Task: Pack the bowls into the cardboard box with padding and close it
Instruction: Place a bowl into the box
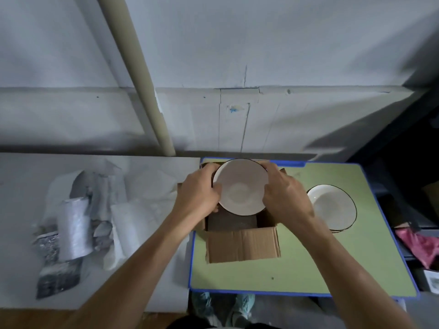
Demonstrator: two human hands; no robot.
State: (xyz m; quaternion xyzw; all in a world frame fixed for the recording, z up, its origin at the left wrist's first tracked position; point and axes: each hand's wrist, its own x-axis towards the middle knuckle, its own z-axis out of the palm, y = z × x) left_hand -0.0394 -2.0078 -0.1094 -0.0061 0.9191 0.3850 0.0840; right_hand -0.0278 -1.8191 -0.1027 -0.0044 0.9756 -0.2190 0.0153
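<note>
Green mat (308,269) with a blue edge fills the lower right of the frame, just above your shoes (237,305) at the bottom edge. The cardboard box (242,243) stands on it near the centre. Its near flap lies folded out flat toward you, which keeps the opening free. The dark inside shows just beyond the flap, and I cannot tell whether any padding lines the bottom.

Over the far half of that opening you hold a white bowl (240,186) with a dark rim, mouth up and roughly level. Your left hand (197,194) grips its left rim with the thumb hooked over the edge, and your right hand (285,195) grips the right rim the same way. Holding opposite sides likely keeps the bowl steady as it goes in. Whether it touches the box's far wall or hangs free, I cannot tell.

At middle right, beside the box on the mat, a second bowl (332,206) waits within easy reach, seemingly stacked on another. At middle left, on the white table (23,186), lies a heap of pale padding sheets (133,224) with a silvery roll (73,229) among them. It is apart from the box but close to your left side.

Beyond rises the grey wall (285,55), with a pale pipe (140,74) slanting down to the table's back edge.
</note>
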